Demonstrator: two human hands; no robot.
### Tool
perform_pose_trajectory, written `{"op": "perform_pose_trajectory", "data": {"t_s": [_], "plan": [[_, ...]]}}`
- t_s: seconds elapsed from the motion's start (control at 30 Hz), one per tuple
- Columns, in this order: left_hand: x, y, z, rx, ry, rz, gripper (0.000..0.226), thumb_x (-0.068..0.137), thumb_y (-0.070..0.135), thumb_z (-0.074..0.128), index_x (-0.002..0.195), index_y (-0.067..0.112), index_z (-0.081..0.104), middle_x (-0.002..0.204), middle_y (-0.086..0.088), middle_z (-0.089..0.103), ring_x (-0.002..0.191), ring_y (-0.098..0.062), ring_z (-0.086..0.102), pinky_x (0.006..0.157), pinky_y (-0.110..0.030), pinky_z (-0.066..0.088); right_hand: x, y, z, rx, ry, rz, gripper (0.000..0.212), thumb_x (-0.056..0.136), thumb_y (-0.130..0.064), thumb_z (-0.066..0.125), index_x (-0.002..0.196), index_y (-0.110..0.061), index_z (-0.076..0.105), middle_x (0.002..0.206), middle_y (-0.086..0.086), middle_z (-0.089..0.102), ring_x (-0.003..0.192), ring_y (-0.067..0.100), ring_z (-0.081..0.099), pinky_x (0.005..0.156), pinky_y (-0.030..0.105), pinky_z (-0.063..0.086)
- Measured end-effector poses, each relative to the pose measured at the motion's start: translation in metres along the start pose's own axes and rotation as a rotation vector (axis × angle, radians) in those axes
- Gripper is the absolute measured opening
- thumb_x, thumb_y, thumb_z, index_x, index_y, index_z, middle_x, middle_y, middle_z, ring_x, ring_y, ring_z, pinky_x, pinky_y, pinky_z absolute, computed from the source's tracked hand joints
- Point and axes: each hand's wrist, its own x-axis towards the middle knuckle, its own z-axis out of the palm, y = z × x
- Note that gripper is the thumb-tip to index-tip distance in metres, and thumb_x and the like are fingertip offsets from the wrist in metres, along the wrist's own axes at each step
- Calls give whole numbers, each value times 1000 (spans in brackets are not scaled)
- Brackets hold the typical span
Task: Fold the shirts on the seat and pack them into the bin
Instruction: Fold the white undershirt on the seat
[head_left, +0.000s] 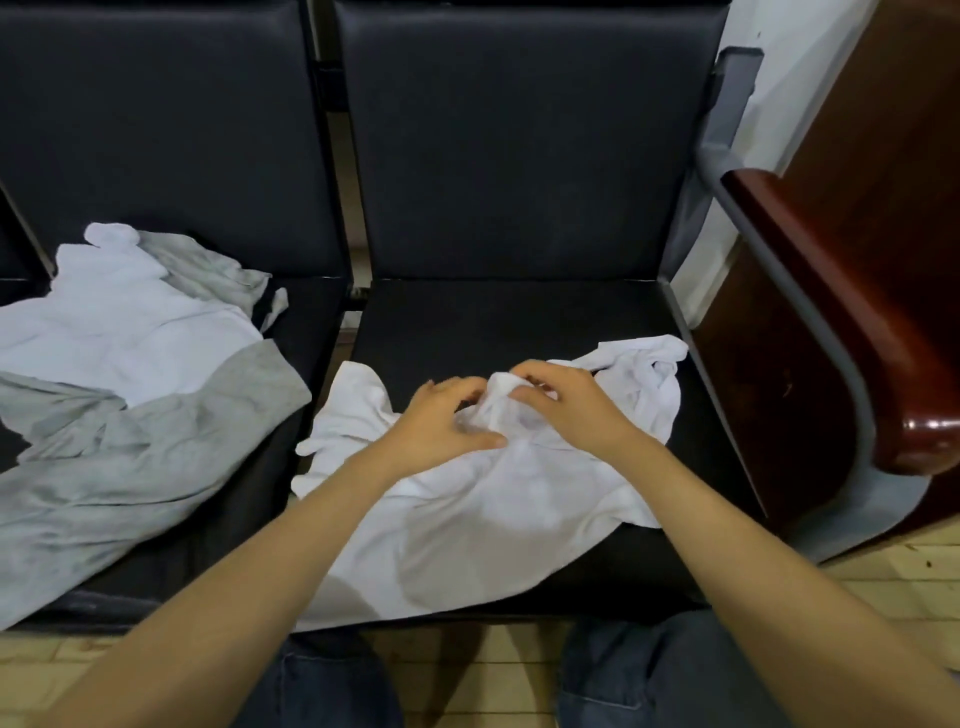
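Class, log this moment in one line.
left hand: grips white shirt; right hand: same; white shirt: unfolded on seat; grey shirt: next seat; bin: unseen

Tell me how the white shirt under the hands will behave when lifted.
Likely floppy: the white shirt bunches where the right hand pinches it. Probably light, thin cloth. Its hem droops over the seat edge, so it should sag.

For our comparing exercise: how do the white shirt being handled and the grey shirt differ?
The white shirt is held by the left hand and right hand; no hand touches the grey shirt. Another white garment overlaps the grey shirt, none the white shirt. Both lie rumpled, unfolded.
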Motion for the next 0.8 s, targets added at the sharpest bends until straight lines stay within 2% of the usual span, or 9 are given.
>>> {"op": "perform_pose_trajectory", "data": {"t_s": [0.07, 0.13, 0.27, 0.37, 0.43, 0.5, 0.57, 0.7, 0.8], "plan": [[8, 8, 4, 8, 96, -66, 28, 88, 37, 64, 92, 9, 61, 86, -10, 64, 81, -24, 60, 99, -38, 40, 4, 5, -2, -14, 94, 40, 24, 96, -21, 54, 119, -19, 58, 113, -3, 62, 104, 9, 56, 86, 12, 38], [14, -1, -3, -16, 256, -274, 26, 94, 33, 56, 93, 8, 58, 84, -13, 63, 82, -30, 62, 79, -38, 48, 0, 21, -13, -109, 217, 166, 34, 93, -25, 59, 126, -18, 54, 125, 2, 57, 117, 16, 51, 94, 20, 36], [14, -28, -10, 331, 380, -625, 35, 92, 14, 50, 123, 0, 43, 125, -22, 49, 114, -38, 48, 94, -43, 36, -29, 44, -29, -350, 122, 571, 66, 82, -48, 67, 135, -18, 42, 138, 8, 41, 129, 28, 34, 104, 39, 34], [17, -17, 7, 364, 531, -222, 46, 85, -1, 55, 129, 0, 46, 132, -22, 43, 118, -38, 41, 97, -33, 30, -43, 45, -31, -368, 12, 732, 88, 76, -49, 72, 143, -13, 28, 141, 12, 35, 133, 31, 30, 104, 43, 36], [23, 3, 22, 254, 378, 12, 41, 88, 4, 56, 129, 5, 52, 134, -15, 45, 123, -33, 41, 101, -27, 28, -46, 46, -30, -347, 37, 747, 67, 81, -41, 69, 134, -12, 39, 131, 11, 45, 119, 30, 46, 90, 38, 45], [32, 15, 37, 260, 187, -13, 40, 96, 23, 52, 134, 12, 50, 142, -8, 42, 131, -27, 37, 108, -28, 25, -48, 50, -31, -382, 23, 738, 26, 90, -29, 60, 110, -14, 53, 110, 8, 57, 91, 23, 56, 65, 28, 44], [42, 15, 43, 445, 60, -94, 43, 100, 32, 42, 141, 19, 41, 150, -3, 32, 138, -21, 30, 114, -34, 17, -53, 56, -37, -422, -56, 762, 11, 89, -23, 57, 94, -14, 58, 96, 5, 60, 78, 20, 57, 55, 26, 38], [50, 2, 35, 414, 91, -128, 40, 102, 28, 37, 141, 24, 43, 154, -2, 27, 142, -19, 24, 117, -39, 13, -61, 61, -54, -432, -141, 812, 12, 77, -18, 61, 71, -13, 52, 71, 3, 53, 61, 18, 50, 51, 26, 37], [37, -4, 23, 171, 214, -106, 43, 96, 24, 52, 139, 19, 46, 151, -6, 29, 139, -24, 26, 114, -32, 21, -58, 54, -51, -415, -65, 687, 10, 83, -16, 59, 92, -15, 54, 92, 3, 54, 81, 19, 55, 67, 29, 48]]}}
